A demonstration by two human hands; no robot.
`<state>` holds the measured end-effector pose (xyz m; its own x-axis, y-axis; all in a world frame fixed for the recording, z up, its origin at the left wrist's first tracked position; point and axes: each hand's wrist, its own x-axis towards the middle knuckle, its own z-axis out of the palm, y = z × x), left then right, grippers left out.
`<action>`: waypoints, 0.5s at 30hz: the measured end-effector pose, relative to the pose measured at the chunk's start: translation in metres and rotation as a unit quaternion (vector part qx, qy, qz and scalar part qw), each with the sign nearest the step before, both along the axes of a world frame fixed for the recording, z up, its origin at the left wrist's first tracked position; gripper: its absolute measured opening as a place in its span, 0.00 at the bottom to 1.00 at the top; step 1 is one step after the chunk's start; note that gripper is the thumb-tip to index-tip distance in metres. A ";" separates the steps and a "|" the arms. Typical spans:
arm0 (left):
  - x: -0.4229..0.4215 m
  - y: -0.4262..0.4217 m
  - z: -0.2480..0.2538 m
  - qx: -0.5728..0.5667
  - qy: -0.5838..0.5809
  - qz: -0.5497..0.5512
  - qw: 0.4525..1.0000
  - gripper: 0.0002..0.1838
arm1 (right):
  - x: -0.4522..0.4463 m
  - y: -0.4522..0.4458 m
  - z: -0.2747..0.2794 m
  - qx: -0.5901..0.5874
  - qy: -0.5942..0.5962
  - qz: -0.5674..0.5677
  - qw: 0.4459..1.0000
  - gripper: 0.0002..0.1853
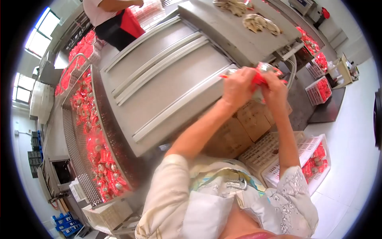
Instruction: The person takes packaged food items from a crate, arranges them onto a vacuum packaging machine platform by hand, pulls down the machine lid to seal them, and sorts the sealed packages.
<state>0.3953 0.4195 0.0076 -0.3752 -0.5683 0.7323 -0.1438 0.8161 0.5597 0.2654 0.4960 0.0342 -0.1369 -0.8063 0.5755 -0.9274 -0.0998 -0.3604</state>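
Both hands are raised together over the right front corner of a metal worktable (167,79). My left hand (240,86) is closed on a red packet with a silvery middle; the packet's end pokes out beyond the fingers on the left. Closed beside it, my right hand (275,89) grips red packets (267,68) of the same kind, whose tops show above the fingers. Red wrapping also shows between the two hands. How many packets are held is hidden by the fingers.
A long perforated metal trough (81,159) of red packets lies left. White crates (318,91) with red packets stand right, another crate (314,159) by my right elbow. Cardboard boxes (227,137) sit below the hands. Gloves (260,24) lie on the far table. Another person (115,24) stands across.
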 end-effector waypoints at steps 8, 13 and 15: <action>0.127 -0.106 -0.042 0.089 -0.034 0.199 0.975 0.17 | 0.106 -0.173 -0.061 0.009 -0.008 0.174 0.985 0.04; 0.135 -0.139 -0.076 0.182 -0.080 0.264 0.944 0.15 | 0.112 -0.228 -0.094 0.114 0.008 0.214 0.970 0.03; 0.130 -0.151 -0.090 0.211 -0.090 0.275 0.934 0.18 | 0.107 -0.245 -0.099 0.183 0.013 0.226 0.957 0.04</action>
<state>0.5250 0.2681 -0.0825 -0.0359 -0.9350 0.3529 -0.5989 0.3029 0.7414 0.3719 0.2512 -0.0645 0.2846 -0.9277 0.2416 -0.8281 -0.3649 -0.4256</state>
